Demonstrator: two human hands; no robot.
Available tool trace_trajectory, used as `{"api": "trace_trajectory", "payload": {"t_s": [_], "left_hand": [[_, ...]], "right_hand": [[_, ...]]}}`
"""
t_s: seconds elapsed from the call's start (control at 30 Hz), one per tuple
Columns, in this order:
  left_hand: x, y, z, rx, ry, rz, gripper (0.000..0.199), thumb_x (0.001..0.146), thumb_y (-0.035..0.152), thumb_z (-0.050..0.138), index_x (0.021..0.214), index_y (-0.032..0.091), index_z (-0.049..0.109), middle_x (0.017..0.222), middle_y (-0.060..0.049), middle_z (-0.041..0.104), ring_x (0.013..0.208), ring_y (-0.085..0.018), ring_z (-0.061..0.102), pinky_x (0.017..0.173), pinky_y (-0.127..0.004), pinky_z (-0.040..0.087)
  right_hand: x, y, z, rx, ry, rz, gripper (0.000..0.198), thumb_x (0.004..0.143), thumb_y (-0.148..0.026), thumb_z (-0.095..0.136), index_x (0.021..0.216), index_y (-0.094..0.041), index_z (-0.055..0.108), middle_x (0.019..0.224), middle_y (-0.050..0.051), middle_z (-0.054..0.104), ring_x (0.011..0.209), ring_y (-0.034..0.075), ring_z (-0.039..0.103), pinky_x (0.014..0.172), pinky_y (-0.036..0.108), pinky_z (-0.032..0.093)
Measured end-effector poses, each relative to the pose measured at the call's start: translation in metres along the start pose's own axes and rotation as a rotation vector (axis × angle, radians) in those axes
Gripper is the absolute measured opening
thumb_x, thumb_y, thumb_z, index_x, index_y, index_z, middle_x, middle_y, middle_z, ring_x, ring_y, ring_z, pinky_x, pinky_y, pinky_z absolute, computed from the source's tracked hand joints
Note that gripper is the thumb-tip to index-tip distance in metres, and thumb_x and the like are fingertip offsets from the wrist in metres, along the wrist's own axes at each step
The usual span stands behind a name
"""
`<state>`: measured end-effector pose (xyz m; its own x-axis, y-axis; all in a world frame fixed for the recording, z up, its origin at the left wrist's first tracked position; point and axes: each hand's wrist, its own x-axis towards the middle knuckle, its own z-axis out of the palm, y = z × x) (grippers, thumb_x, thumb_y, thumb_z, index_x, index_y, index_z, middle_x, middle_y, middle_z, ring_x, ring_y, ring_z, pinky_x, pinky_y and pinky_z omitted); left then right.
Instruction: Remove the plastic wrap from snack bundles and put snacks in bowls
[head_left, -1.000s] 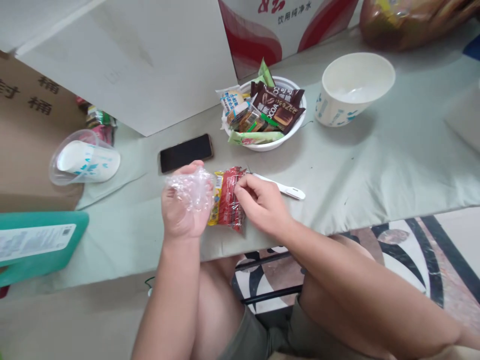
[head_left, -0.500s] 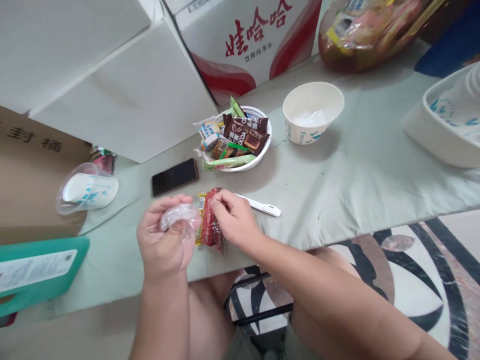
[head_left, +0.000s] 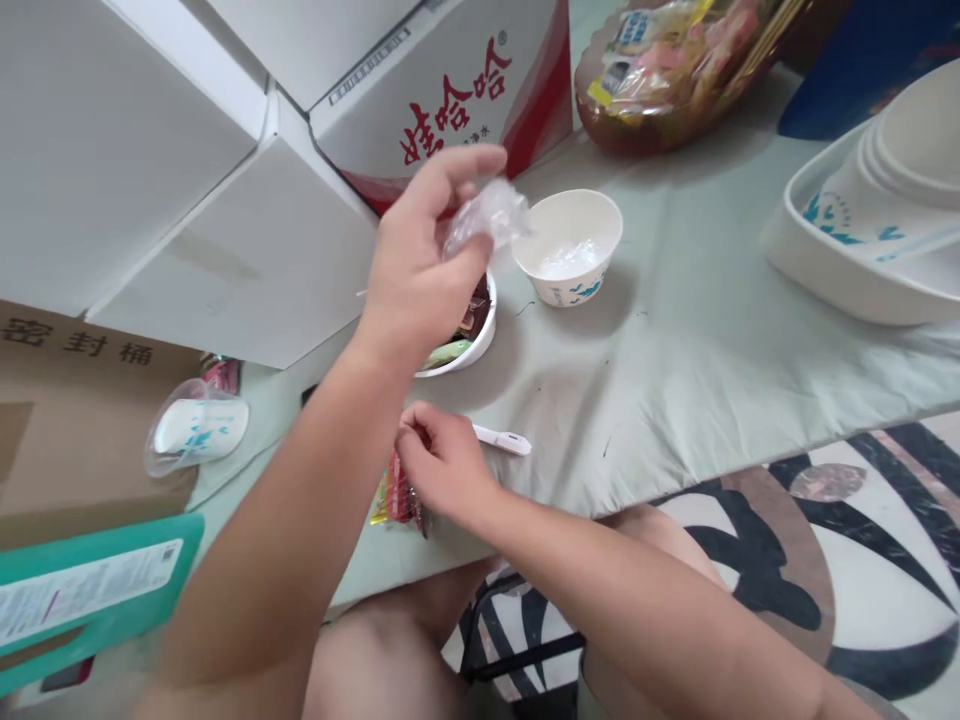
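Film (head_left: 491,212) clasped by left hand (head_left: 420,260) | right hand (head_left: 448,462) at red packet (head_left: 397,495), grip unclear, near front edge of table (head_left: 690,330) | carton (head_left: 450,95): "娃哈哈"

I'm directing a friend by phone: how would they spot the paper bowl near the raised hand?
Start from the red-and-white carton. In front and to the right, beside the left hand, stands the paper bowl. Unlike the snack bowl next to it, it has blue prints outside and clear film inside.
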<state>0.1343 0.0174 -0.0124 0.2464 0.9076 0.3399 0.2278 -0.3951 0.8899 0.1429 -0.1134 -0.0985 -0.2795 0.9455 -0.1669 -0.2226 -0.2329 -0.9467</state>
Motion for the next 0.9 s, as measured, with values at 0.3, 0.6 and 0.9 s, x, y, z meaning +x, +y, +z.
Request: {"api": "trace_trajectory", "payload": {"t_s": [0.3, 0.6, 0.9], "left_hand": [[0.072, -0.028, 0.061, 0.447, -0.410, -0.084, 0.040, 0.052, -0.024, 0.061, 0.052, 0.017, 0.062, 0.060, 0.005, 0.049, 0.060, -0.012, 0.041, 0.062, -0.025, 0.027], [0.085, -0.047, 0.090, 1.063, -0.797, -0.297, 0.031, 0.058, -0.014, 0.058, 0.053, 0.017, 0.058, 0.065, 0.000, 0.048, 0.090, -0.025, 0.061, 0.092, -0.041, 0.043], [0.048, 0.020, 0.044, 0.790, -0.156, 0.116, 0.034, 0.081, 0.000, 0.051, 0.056, 0.023, 0.055, 0.062, -0.002, 0.050, 0.068, -0.019, 0.052, 0.073, -0.035, 0.039]], "right_hand": [[0.001, -0.003, -0.006, 0.009, -0.012, -0.046, 0.017, 0.082, -0.023, 0.051, 0.066, -0.023, 0.046, 0.058, -0.006, 0.046, 0.063, 0.013, 0.044, 0.061, 0.026, 0.030], [0.004, 0.000, -0.014, 0.025, 0.022, -0.076, 0.018, 0.082, -0.026, 0.051, 0.066, -0.022, 0.044, 0.059, -0.007, 0.047, 0.062, 0.012, 0.046, 0.059, 0.026, 0.028], [0.004, -0.003, -0.024, 0.012, 0.026, -0.039, 0.014, 0.085, -0.027, 0.051, 0.071, -0.024, 0.050, 0.060, -0.006, 0.051, 0.062, 0.013, 0.048, 0.061, 0.026, 0.032]]}}
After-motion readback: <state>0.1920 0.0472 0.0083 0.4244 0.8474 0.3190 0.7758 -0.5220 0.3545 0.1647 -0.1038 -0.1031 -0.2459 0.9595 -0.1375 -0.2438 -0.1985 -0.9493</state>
